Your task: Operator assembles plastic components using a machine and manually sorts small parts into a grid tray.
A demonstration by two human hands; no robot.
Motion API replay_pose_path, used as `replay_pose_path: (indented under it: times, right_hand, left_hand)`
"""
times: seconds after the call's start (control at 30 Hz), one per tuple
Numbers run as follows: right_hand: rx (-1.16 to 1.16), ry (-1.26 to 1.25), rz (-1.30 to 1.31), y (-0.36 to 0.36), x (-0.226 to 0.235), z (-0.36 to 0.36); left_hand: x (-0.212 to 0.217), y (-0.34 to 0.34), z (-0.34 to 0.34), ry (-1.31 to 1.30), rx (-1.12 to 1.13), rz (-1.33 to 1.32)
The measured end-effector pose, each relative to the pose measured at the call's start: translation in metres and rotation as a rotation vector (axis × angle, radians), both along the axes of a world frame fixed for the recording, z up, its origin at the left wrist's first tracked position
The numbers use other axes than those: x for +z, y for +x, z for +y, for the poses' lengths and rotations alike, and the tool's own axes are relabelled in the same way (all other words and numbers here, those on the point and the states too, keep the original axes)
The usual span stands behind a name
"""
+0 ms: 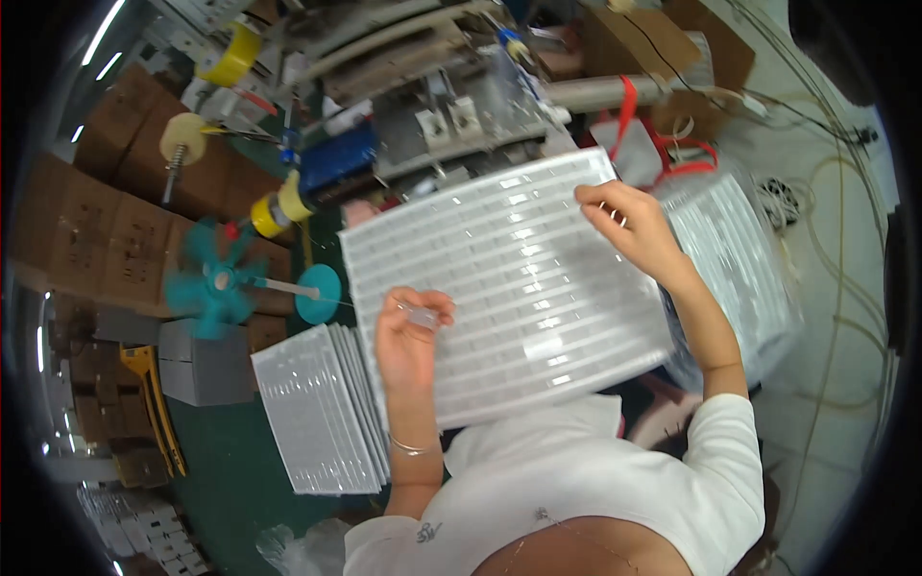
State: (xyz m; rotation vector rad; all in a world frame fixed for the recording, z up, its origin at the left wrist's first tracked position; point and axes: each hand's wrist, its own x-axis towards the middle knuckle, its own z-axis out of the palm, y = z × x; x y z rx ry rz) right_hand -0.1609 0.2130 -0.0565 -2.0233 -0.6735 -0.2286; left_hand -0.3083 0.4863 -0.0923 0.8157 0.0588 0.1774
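A large clear plastic tray [538, 317] with many ribbed rows is held tilted in front of me. My right hand [629, 223] grips its upper right edge. My left hand [411, 336] rests on the tray's left side and pinches a small clear part [423, 314] between thumb and fingers. A bracelet sits on my left wrist.
A stack of similar ribbed trays [322, 408] lies on the green table at lower left. More trays in a plastic bag [740, 259] stand at the right. A teal fan [216, 280], tape rolls [230, 56], a machine [451, 106], cardboard boxes [115, 230] and a yellow tool [154, 398] surround the table.
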Motion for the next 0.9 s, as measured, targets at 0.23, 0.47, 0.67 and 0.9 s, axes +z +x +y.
replay_pose_path:
  times: [0.23, 0.47, 0.67, 0.9]
  right_hand:
    - [0.516, -0.490, -0.146, -0.075, -0.075, -0.027]
    - [0.488, -0.728, -0.283, -0.088, -0.098, -0.022]
    - [0.364, -0.228, 0.059, -0.026, -0.051, -0.013]
    - [0.229, -0.013, 0.342, 0.039, -0.035, 0.014]
  left_hand:
    - [-0.007, -0.006, -0.041, 0.028, -0.005, 0.087]
    - [-0.014, -0.024, -0.047, 0.778, 0.111, 0.048]
    - [0.007, 0.016, -0.041, 1.363, 0.178, 0.013]
    - [0.007, 0.090, -0.014, 1.690, 0.370, 0.079]
